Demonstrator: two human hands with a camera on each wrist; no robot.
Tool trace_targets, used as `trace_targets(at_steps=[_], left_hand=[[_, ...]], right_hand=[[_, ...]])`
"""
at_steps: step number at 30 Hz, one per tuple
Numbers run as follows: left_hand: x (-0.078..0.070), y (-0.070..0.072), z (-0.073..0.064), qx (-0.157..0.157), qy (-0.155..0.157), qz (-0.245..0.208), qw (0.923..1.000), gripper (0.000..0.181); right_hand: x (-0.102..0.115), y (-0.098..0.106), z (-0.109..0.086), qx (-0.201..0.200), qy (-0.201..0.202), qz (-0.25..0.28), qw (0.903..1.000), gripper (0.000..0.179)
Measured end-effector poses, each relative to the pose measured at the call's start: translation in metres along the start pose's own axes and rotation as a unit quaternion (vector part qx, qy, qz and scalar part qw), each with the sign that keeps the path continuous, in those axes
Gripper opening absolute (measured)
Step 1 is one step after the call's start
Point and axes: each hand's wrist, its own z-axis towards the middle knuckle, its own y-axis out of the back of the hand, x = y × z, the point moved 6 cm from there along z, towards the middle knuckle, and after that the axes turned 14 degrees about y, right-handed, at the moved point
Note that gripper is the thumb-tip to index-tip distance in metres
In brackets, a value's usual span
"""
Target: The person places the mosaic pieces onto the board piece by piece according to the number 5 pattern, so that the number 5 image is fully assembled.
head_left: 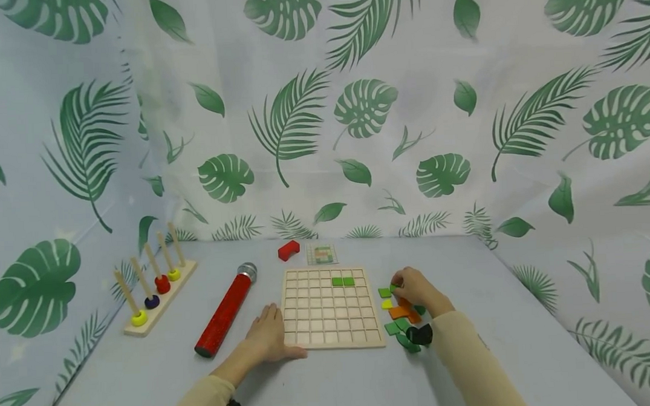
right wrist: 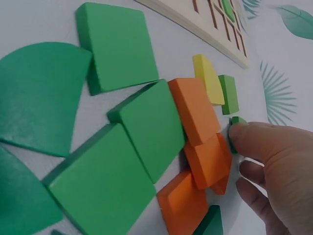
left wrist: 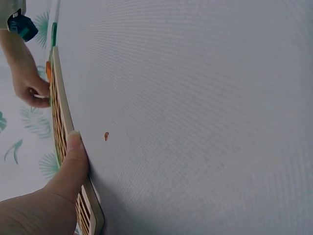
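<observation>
Small green tile (right wrist: pixel 236 119) on counter (head_left: pixel 333 384) right of grid board (head_left: pixel 308 313), pinched between thumb and finger of right hand (head_left: pixel 416 287); its other fingers bent. Orange tiles (head_left: pixel 399 312), yellow tile (head_left: pixel 387 304) close by, also right of board. Left hand (head_left: pixel 268 334) unclenched, fingers extended along board's left edge, thumb at near edge. Two green squares (head_left: pixel 337 282) toward board's far edge. Printed card (head_left: pixel 322 254) behind board, print too small to read.
</observation>
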Motion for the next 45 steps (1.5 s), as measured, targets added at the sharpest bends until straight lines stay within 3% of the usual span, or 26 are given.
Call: trace_targets(at_steps=[6, 9, 17, 27, 45], left_hand=[[0.005, -0.003, 0.0, 0.007, 0.004, -0.002, 1.0, 0.115], [0.006, -0.007, 0.0, 0.013, 0.003, 0.001, 0.9999, 0.116], [0.008, -0.003, 0.002, 0.004, 0.003, 0.004, 1.0, 0.116], [0.008, 0.002, 0.006, 0.001, 0.006, 0.018, 0.9998, 0.116], [0.007, 0.001, 0.004, -0.002, 0.002, 0.021, 0.9998, 0.116]], right_hand=[[0.002, -0.004, 0.003, -0.004, -0.01, 0.025, 0.9996, 0.015], [0.004, -0.005, 0.005, -0.013, 0.004, 0.019, 0.9997, 0.015], [0.027, -0.003, 0.024, -0.05, 0.099, -0.007, 0.9938, 0.018], [0.065, -0.013, 0.047, -0.068, 0.167, -0.001, 0.9836, 0.016], [0.123, -0.053, 0.08, -0.036, 0.197, 0.015, 0.9797, 0.01]])
